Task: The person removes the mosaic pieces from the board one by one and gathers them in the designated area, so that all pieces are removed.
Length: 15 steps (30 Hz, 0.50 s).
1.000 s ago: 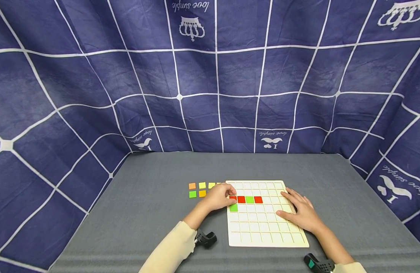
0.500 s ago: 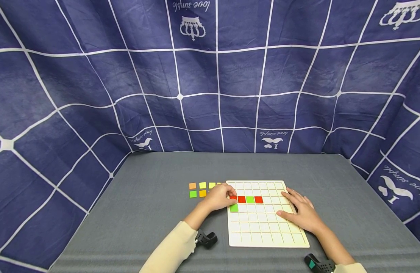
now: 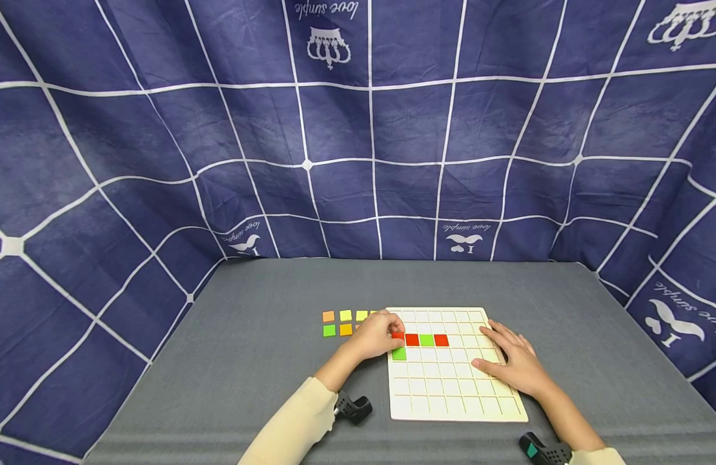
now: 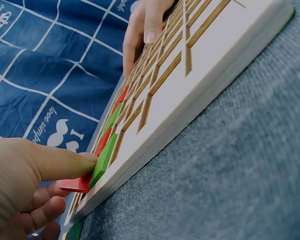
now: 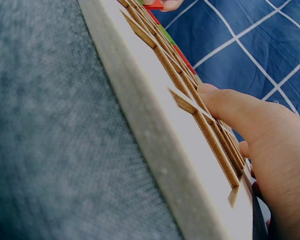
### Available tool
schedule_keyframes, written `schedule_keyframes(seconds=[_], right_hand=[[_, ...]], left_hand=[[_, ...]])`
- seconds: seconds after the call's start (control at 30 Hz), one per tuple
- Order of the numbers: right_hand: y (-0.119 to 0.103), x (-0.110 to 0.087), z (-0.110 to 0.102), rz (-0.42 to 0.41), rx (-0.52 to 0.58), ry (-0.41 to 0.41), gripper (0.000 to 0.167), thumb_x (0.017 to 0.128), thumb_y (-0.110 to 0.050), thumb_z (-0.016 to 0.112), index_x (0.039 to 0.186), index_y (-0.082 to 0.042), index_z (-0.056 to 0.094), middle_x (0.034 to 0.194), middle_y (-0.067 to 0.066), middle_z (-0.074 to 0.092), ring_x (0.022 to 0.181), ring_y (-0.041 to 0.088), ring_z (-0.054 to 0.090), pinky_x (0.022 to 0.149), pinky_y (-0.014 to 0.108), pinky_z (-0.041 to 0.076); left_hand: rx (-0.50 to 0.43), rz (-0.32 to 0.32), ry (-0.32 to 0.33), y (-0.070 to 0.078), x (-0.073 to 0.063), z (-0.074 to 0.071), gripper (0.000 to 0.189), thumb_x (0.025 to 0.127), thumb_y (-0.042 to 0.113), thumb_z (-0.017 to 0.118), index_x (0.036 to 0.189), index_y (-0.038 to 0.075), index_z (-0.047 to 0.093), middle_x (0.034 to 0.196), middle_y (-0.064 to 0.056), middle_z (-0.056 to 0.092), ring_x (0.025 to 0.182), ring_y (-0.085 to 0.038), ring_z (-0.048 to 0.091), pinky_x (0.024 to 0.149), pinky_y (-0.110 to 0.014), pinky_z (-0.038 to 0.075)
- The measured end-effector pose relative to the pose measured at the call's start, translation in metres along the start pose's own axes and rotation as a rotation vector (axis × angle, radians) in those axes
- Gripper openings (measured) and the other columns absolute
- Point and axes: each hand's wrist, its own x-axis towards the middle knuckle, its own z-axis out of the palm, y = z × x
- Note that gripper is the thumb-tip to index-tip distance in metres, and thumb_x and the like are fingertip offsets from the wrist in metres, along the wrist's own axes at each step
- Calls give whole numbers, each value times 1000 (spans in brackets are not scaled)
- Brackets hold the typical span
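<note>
A pale gridded board [image 3: 445, 387] lies on the grey cloth. At its left edge my left hand [image 3: 372, 334] pinches a red tile [image 4: 78, 184] between thumb and fingers; in the left wrist view the tile sits tilted, partly over the board. Directly beside it is a green tile [image 3: 399, 354] in a cell nearer me. To the right run a red tile [image 3: 412, 340], a green tile [image 3: 427, 340] and another red tile [image 3: 441, 340] in one row. My right hand [image 3: 511, 365] rests with spread fingers on the board's right edge, holding no tile.
Left of the board, loose tiles lie in two rows, among them an orange tile [image 3: 328, 316], a yellow tile [image 3: 345, 315] and a green tile [image 3: 329, 330]; my left hand hides some. A blue checked curtain [image 3: 334, 129] hangs behind the grey table [image 3: 265, 290].
The red tile under my left fingers shifts very slightly in its place. Otherwise both hands and the board stay where they were.
</note>
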Motion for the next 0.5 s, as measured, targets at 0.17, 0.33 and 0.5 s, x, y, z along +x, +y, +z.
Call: schedule_keyframes(seconds=[0.17, 0.33, 0.5], right_hand=[[0, 0, 0, -3, -1, 4, 79, 81, -45, 75, 141, -3, 48, 149, 27, 34, 136, 50, 26, 104, 68, 12], [-1, 0, 0, 0, 3, 2, 79, 81, -45, 75, 141, -3, 48, 149, 26, 34, 136, 49, 26, 104, 68, 11], [-1, 0, 0, 5, 2, 0, 79, 81, -46, 75, 141, -3, 48, 149, 26, 34, 137, 49, 26, 105, 68, 11]], left_hand=[[-44, 1, 4, -1, 0, 1, 8, 84, 8, 73, 85, 11, 66, 73, 7, 53, 67, -5, 47, 64, -20, 41], [-75, 13, 18, -3, 0, 1, 4, 87, 9, 69, 85, 8, 67, 71, 8, 54, 62, -3, 46, 61, -20, 40], [-108, 13, 29, -4, -1, -1, 4, 88, 9, 70, 86, 6, 67, 71, 9, 54, 61, -2, 46, 59, -19, 40]])
